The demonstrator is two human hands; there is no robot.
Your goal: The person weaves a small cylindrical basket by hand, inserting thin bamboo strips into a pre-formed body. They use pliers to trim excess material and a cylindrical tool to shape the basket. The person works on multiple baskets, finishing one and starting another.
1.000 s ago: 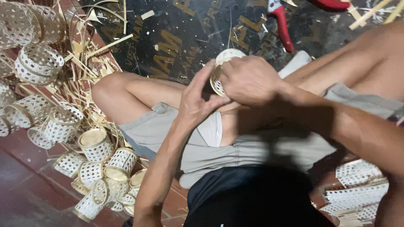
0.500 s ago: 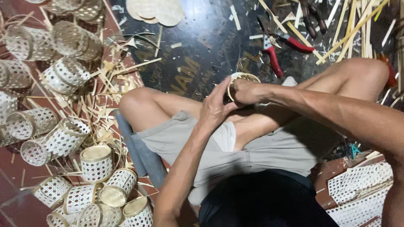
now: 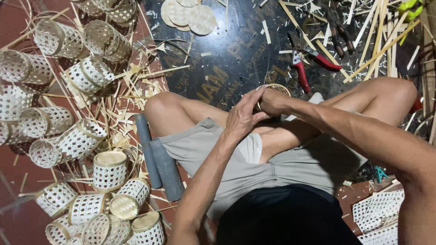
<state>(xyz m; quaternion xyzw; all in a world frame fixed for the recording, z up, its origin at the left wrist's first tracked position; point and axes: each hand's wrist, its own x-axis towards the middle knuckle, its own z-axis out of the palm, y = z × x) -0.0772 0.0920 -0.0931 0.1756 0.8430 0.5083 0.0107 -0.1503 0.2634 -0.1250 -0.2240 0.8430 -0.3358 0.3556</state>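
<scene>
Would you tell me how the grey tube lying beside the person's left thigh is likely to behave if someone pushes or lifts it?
The grey tube is round and lies flat on the floor, so a sideways push would probably roll it. It looks like rigid plastic pipe, likely stiff rather than floppy. Its smooth surface may be a little slippery. A second, thinner tube touching it could block rolling that way.

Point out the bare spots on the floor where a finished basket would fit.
Freest: the dark board between the round woven discs and the red-handled cutters. Crowded: woven baskets and bamboo scraps on the person's left, bamboo strips beyond the right knee.
</scene>
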